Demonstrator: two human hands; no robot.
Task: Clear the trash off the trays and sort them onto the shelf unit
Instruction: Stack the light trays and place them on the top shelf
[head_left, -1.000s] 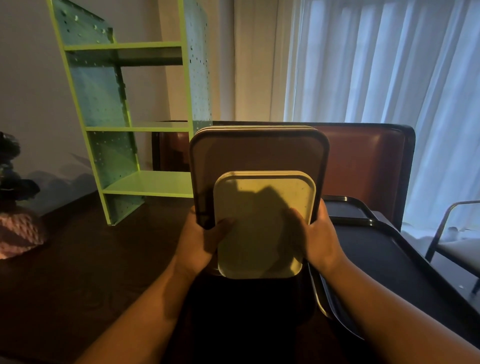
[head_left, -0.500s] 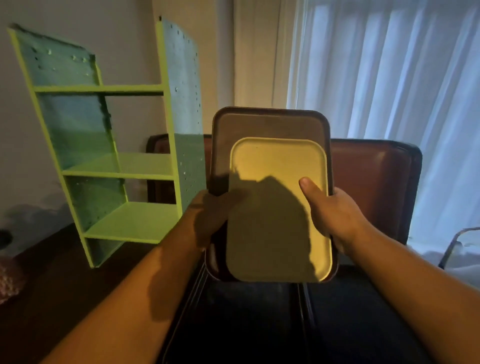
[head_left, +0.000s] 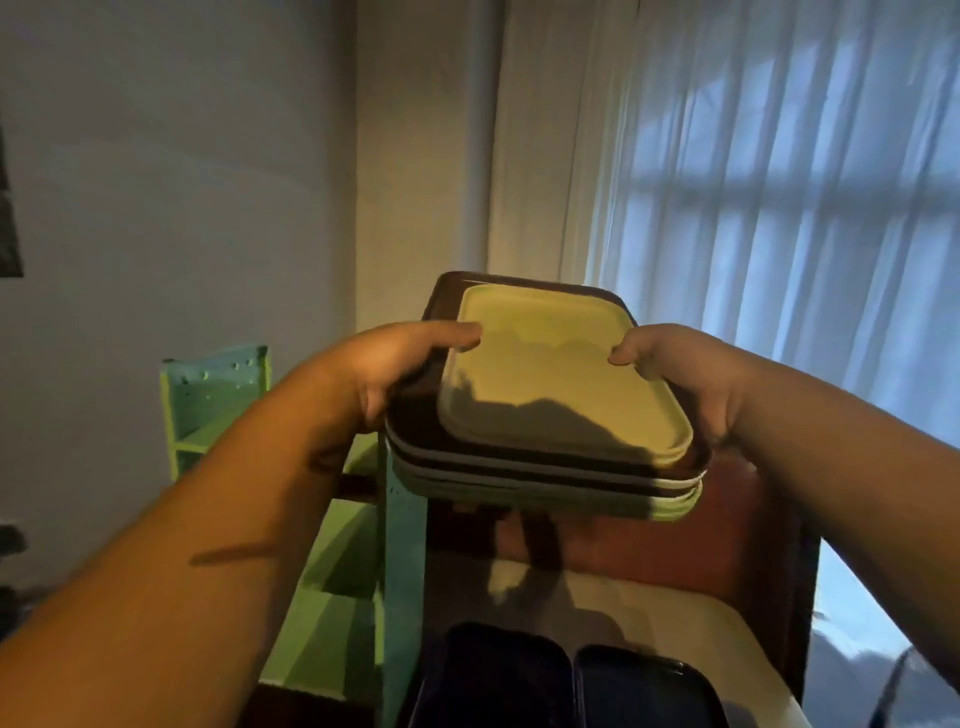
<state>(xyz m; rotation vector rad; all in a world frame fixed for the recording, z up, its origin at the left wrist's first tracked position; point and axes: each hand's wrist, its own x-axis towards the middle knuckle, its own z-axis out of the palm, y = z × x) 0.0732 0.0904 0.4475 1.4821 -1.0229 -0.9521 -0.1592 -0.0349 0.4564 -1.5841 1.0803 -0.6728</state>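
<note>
The green shelf unit (head_left: 218, 400) stands low at the left, its perforated side panels upright. The left hand (head_left: 379, 374) clamps the left edge of a stack of trays (head_left: 540, 467), thumb on top; the right hand (head_left: 680, 374) grips the right edge likewise, probably to keep the stack level. Smooth, rounded rectangles: a small pale-yellow tray (head_left: 550, 384) lies uppermost on wider brown ones, above 2 dark trays (head_left: 561, 686) lying below.
</note>
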